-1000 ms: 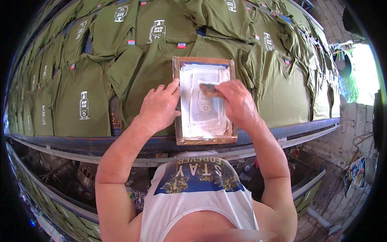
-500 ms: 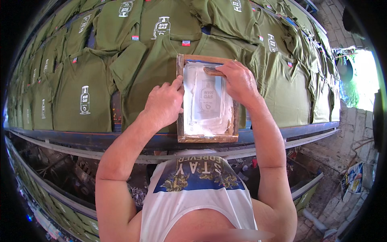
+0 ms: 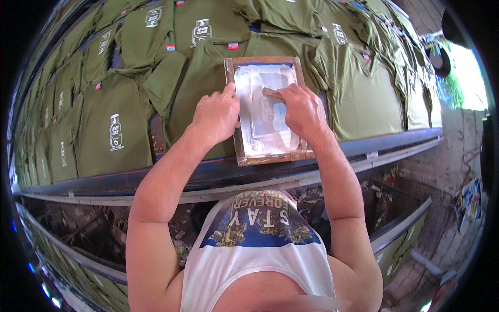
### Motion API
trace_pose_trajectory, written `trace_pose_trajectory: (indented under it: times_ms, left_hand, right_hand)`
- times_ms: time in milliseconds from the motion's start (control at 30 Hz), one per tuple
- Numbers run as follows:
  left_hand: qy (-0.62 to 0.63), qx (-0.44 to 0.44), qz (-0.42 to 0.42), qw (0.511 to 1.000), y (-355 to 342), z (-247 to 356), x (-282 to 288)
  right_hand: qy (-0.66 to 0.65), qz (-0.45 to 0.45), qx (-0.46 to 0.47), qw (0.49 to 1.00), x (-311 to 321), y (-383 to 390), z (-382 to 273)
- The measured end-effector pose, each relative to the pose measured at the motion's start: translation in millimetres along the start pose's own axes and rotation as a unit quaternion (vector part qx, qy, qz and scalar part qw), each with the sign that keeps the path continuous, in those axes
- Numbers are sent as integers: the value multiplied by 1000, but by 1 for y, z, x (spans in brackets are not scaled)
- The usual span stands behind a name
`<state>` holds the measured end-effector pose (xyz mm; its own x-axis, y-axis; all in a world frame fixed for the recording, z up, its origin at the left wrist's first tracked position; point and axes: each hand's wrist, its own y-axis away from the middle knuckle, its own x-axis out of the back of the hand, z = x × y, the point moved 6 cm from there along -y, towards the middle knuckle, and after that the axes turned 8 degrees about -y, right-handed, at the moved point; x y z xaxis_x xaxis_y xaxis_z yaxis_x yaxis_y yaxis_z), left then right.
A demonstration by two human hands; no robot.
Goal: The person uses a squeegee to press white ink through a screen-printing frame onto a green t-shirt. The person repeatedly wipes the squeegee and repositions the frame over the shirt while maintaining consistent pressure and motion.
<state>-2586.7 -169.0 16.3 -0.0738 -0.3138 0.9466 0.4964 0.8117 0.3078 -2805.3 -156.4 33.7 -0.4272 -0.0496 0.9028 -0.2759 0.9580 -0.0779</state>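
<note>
A wooden silk-screen frame (image 3: 275, 158) with white ink smeared over its mesh lies on an olive-green V-neck T-shirt (image 3: 197, 78) in front of me. My left hand (image 3: 214, 113) holds the frame's left bar, its index finger on the wood and its thumb lower down the same side. In my right hand (image 3: 305, 110) is a small wooden-handled squeegee (image 3: 272, 94), tilted on the upper middle of the mesh. A dark bottle-shaped design shows faintly through the mesh, partly covered by ink and squeegee. The squeegee's working edge is hard to make out.
Rows of olive shirts, several with white bottle prints, cover the long table around the frame. One printed shirt (image 3: 112, 125) lies to the left, another shirt (image 3: 364, 99) to the right. A metal rail (image 3: 130, 196) runs along the table's near edge. Debris lies below it.
My right hand has drawn the squeegee down the mesh, from near the frame's top toward me. My left hand stays on the left bar. The whole view has shifted and tilted slightly.
</note>
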Motion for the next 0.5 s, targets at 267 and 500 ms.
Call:
trace_pose_trajectory:
  times_ms: [267, 500]
  left_hand:
    - [-6, -28, 21, 999, -3, -1, -4]
    - [24, -43, 72, 996, -1, -2, -5]
  right_hand:
    - [-17, 28, -142, 989, 2, 78, -32]
    - [-59, 102, -208, 971, -2, 102, -37]
